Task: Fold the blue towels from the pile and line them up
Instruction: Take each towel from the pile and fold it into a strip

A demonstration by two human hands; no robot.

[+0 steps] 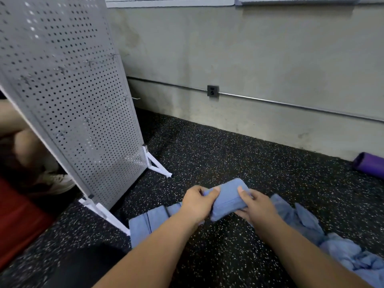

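Observation:
I hold a folded blue towel (227,197) just above the black speckled floor, in the lower middle of the view. My left hand (197,202) grips its left end, thumb on top. My right hand (256,206) grips its right end the same way. Folded blue towels (148,222) lie flat in a row on the floor to the left, partly hidden under my left forearm. A loose pile of crumpled blue towels (340,250) spreads at the lower right, behind my right arm.
A white pegboard panel (68,96) on white feet (160,167) stands at the left. Another person's leg and shoe (56,181) show behind it. A purple rolled mat (371,167) lies by the concrete wall at right. The wall carries a conduit and an outlet (213,91).

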